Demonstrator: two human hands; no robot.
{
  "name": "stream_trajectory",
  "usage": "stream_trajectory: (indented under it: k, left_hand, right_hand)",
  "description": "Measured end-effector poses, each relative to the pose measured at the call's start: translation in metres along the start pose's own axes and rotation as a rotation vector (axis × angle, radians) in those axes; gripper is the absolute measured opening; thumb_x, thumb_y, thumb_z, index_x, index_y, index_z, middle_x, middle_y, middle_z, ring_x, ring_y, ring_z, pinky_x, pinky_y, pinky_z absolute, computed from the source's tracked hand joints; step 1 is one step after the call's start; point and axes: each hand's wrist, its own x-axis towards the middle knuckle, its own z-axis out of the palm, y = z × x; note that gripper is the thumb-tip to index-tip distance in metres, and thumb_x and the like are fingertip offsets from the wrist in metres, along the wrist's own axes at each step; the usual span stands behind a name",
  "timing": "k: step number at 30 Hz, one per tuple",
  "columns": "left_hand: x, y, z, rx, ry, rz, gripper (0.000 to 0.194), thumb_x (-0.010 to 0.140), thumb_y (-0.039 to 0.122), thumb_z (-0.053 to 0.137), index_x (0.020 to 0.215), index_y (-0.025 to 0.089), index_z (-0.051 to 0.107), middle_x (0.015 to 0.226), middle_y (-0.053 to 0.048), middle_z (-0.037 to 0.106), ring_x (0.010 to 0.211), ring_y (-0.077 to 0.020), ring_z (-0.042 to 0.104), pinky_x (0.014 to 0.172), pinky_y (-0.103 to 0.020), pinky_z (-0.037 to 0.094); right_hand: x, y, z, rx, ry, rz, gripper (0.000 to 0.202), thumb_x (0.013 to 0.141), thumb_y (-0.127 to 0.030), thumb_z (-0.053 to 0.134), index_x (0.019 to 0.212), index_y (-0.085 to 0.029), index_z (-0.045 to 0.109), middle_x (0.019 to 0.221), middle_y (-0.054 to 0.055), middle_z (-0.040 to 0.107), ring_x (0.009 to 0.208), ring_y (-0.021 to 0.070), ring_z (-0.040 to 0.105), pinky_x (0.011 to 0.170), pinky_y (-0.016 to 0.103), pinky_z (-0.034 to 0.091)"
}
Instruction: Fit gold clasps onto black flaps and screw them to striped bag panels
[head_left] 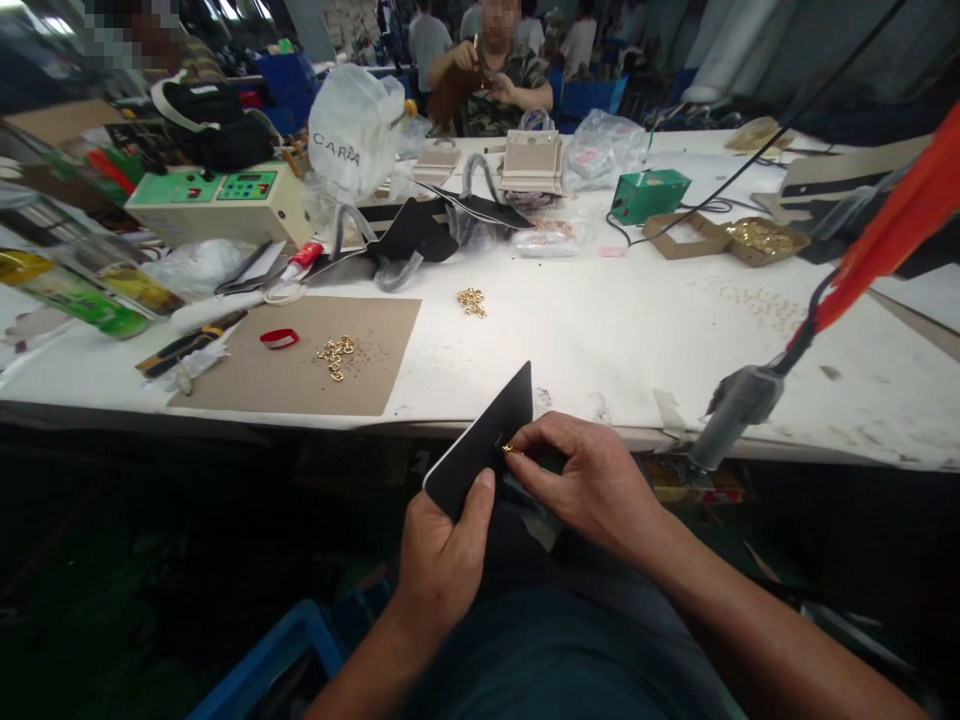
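My left hand (442, 550) grips a flat black panel (480, 440) with a pale edge, thumb on its face, held tilted in front of the table edge. Between thumb and forefinger, my right hand (585, 475) pinches a small gold metal fitting (508, 449) close against the panel, by a short slit-like mark. Whether the fitting touches the panel I cannot tell. Beyond the panel lies a small pile of gold metal fittings (472, 301) on the white table. More gold rings (336, 352) rest on a brown board (300, 385) to the left.
A red band (279, 339) and pliers (187, 342) lie at the left, near bottles (82, 295). A grey tool (739, 405) hangs on an orange-wrapped cord at the right. A green box (651, 195), a cardboard tray of gold pieces (765, 242) and black bag parts (412, 230) stand farther back. A co-worker (491, 85) sits opposite.
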Motion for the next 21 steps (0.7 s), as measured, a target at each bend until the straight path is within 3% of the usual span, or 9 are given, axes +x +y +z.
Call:
stream_trajectory:
  k: [7, 10, 16, 18, 21]
  left_hand:
    - [-0.012, -0.008, 0.002, 0.116, -0.063, 0.116, 0.03, 0.097, 0.037, 0.067, 0.116, 0.017, 0.08, 0.114, -0.007, 0.081, 0.109, -0.0279, 0.074, 0.095, -0.032, 0.057]
    - [-0.013, -0.012, 0.001, 0.148, -0.11, 0.167, 0.033, 0.102, 0.038, 0.059, 0.122, 0.019, 0.077, 0.12, -0.007, 0.079, 0.112, -0.0259, 0.073, 0.099, -0.033, 0.056]
    - [-0.02, -0.015, 0.002, 0.122, -0.095, 0.214, 0.034, 0.105, 0.037, 0.057, 0.132, 0.023, 0.072, 0.127, -0.006, 0.076, 0.119, -0.0234, 0.07, 0.109, -0.033, 0.051]
    - [-0.024, -0.017, 0.0, 0.116, -0.1, 0.232, 0.036, 0.105, 0.038, 0.057, 0.136, 0.023, 0.069, 0.129, -0.007, 0.075, 0.121, -0.024, 0.069, 0.109, -0.034, 0.051]
    - [-0.03, -0.021, -0.005, 0.087, -0.136, 0.269, 0.045, 0.103, 0.043, 0.059, 0.141, 0.021, 0.063, 0.131, -0.011, 0.073, 0.123, -0.0279, 0.068, 0.108, -0.038, 0.053]
  right_hand:
    - [-0.01, 0.003, 0.005, -0.035, 0.005, -0.047, 0.007, 0.093, -0.016, 0.071, 0.09, -0.022, 0.075, 0.085, 0.0, 0.075, 0.078, 0.0164, 0.069, 0.074, 0.028, 0.048]
    - [-0.014, 0.003, 0.008, -0.049, 0.089, -0.071, 0.006, 0.093, -0.017, 0.075, 0.093, -0.023, 0.076, 0.087, 0.0, 0.077, 0.08, 0.0175, 0.07, 0.078, 0.029, 0.049]
    - [-0.024, -0.001, 0.019, -0.139, 0.276, -0.186, 0.005, 0.097, -0.021, 0.074, 0.093, -0.021, 0.075, 0.088, 0.001, 0.078, 0.081, 0.0188, 0.072, 0.079, 0.033, 0.049]
    - [-0.027, -0.003, 0.024, -0.151, 0.294, -0.227, 0.006, 0.099, -0.019, 0.07, 0.101, -0.021, 0.075, 0.095, 0.003, 0.079, 0.086, 0.0194, 0.072, 0.083, 0.035, 0.05]
    - [-0.032, -0.008, 0.024, -0.081, 0.214, -0.249, 0.027, 0.096, -0.013, 0.067, 0.122, -0.021, 0.071, 0.11, 0.006, 0.077, 0.101, 0.0223, 0.07, 0.092, 0.04, 0.05]
